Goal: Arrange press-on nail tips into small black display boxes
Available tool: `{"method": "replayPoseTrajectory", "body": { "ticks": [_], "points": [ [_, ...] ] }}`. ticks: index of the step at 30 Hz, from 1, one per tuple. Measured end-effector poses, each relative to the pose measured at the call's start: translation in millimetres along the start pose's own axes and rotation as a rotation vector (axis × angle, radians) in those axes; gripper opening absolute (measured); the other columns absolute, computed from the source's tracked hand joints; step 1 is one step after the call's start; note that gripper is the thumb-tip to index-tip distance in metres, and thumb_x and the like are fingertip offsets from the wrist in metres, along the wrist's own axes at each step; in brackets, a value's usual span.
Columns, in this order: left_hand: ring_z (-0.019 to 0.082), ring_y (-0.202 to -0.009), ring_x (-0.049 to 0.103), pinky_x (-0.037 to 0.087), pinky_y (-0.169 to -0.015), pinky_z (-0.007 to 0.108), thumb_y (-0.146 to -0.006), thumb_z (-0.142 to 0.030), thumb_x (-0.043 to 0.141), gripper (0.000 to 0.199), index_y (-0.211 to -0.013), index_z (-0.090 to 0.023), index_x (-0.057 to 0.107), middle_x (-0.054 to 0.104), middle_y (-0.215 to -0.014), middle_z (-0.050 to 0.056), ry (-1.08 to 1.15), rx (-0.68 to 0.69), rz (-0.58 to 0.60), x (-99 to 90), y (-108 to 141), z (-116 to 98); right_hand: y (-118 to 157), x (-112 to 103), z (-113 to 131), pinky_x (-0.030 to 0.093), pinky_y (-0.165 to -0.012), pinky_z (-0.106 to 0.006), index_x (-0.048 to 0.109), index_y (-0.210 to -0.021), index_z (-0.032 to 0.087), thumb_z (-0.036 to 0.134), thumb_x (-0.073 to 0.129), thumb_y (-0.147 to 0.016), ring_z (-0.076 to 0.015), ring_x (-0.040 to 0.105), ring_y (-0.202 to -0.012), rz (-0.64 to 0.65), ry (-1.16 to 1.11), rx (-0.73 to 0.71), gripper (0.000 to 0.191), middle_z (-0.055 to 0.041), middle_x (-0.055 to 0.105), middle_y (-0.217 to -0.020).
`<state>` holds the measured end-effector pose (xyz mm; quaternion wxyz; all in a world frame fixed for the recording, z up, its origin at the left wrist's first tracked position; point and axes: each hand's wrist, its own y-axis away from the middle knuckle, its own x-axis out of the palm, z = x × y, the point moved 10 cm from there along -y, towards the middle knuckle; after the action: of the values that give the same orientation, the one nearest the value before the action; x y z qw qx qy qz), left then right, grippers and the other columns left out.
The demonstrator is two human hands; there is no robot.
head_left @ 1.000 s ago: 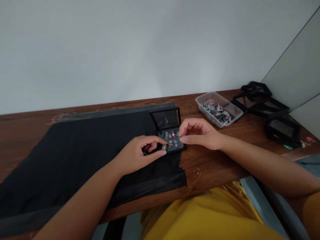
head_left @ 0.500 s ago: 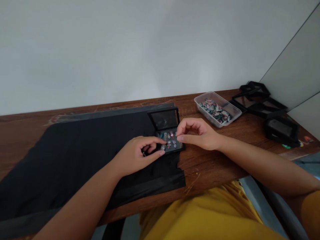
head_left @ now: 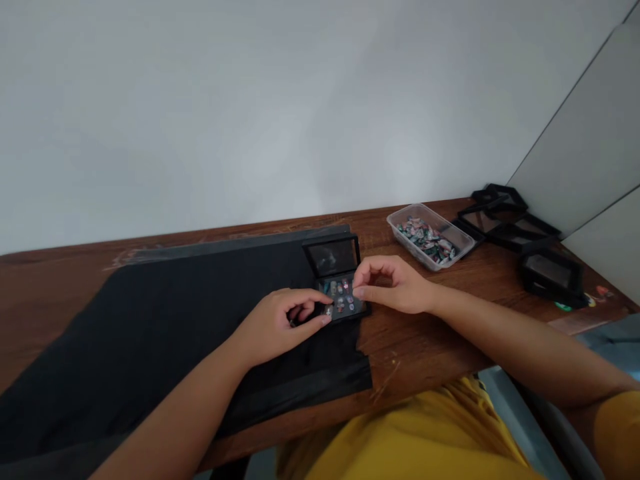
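Observation:
A small black case [head_left: 356, 309] stands open on the black mat, its windowed lid [head_left: 330, 258] tilted up at the back. Rows of decorated press-on nails [head_left: 341, 287] lie on its dark insert. My left hand [head_left: 283, 325] rests at the case's left side, gripping its near left corner. Its thumb and index fingertips lie on either side of a pale press-on nail [head_left: 328, 311]. Over the case's right end, my right hand [head_left: 393, 285] has thumb and forefinger pinched together. Whatever is between those fingertips is too small and covered to make out.
A clear plastic tub [head_left: 463, 250] heaped with loose press-on nails [head_left: 427, 239] stands behind my right hand. Several black windowed cases [head_left: 553, 270] are piled at the right, near the wall. The black mat [head_left: 175, 320] covers the wooden table's [head_left: 415, 347] left part.
The camera view has tilted up a little, so everything sits lower in the picture. Both hands keep nearly the same places at the case.

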<state>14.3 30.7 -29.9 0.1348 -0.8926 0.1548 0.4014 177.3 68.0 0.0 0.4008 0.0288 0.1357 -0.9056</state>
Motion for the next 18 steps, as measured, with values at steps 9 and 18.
{"method": "replayPoseTrajectory", "body": {
  "ticks": [9,18],
  "points": [
    [0.013,-0.057,0.051,0.043,-0.058,0.024,-0.094,-0.058,0.073,0.037,-0.100,-0.023,0.085,0.058,-0.063,-0.005,-0.005,-0.043,-0.012,-1.0,4,11,9,-29,16,0.055,-0.086,-0.037,0.066,-0.118,0.019,0.019,0.055,-0.101,-0.0233,0.070,-0.091,-0.308,0.770,0.026,0.020,-0.0110,0.077,-0.109],
    [0.014,-0.056,0.051,0.042,-0.056,0.024,-0.096,-0.056,0.070,0.036,-0.096,-0.025,0.086,0.058,-0.061,-0.004,-0.030,-0.064,-0.022,-0.2,4,12,0,-29,-24,0.052,-0.121,-0.049,0.049,-0.166,0.002,0.004,0.041,-0.104,-0.0359,0.065,-0.145,-0.126,1.171,0.369,0.063,-0.0252,0.062,-0.166]
  ]
}}
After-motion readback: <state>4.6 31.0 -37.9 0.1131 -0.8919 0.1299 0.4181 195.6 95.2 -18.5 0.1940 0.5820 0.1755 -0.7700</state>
